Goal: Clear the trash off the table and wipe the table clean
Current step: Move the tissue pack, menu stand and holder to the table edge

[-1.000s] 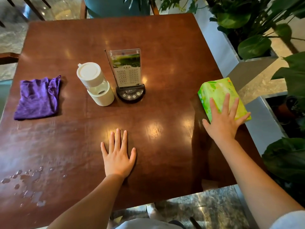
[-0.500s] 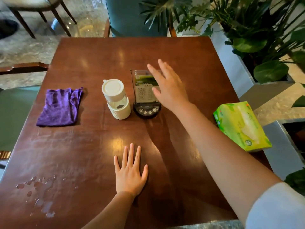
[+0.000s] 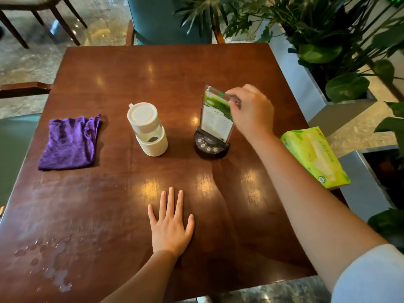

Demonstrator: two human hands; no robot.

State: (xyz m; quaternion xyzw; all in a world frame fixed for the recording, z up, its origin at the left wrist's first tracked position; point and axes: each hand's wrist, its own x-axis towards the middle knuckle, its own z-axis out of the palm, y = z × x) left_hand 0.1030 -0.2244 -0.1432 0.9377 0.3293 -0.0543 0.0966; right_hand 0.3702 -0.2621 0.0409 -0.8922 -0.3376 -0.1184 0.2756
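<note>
A dark wooden table [image 3: 166,73] fills the view. My left hand [image 3: 171,224] lies flat on it near the front edge, fingers spread, holding nothing. My right hand [image 3: 251,110] grips the top right edge of a clear menu stand [image 3: 215,119] on a black round base, right of the table's middle. A folded purple cloth [image 3: 68,142] lies at the left. A puddle of water drops [image 3: 51,263] sits at the front left corner. A green tissue pack [image 3: 314,157] rests on the right edge.
A white lidded cup [image 3: 147,129] stands left of the menu stand. Metal planters [image 3: 310,92] with leafy plants line the right side. A teal chair [image 3: 168,18] is at the far edge, and a wooden armrest [image 3: 24,88] at the left.
My right hand left the tissue pack, reached across, and now holds the menu stand, which stands further right of the cup than before. My left hand stayed flat.
</note>
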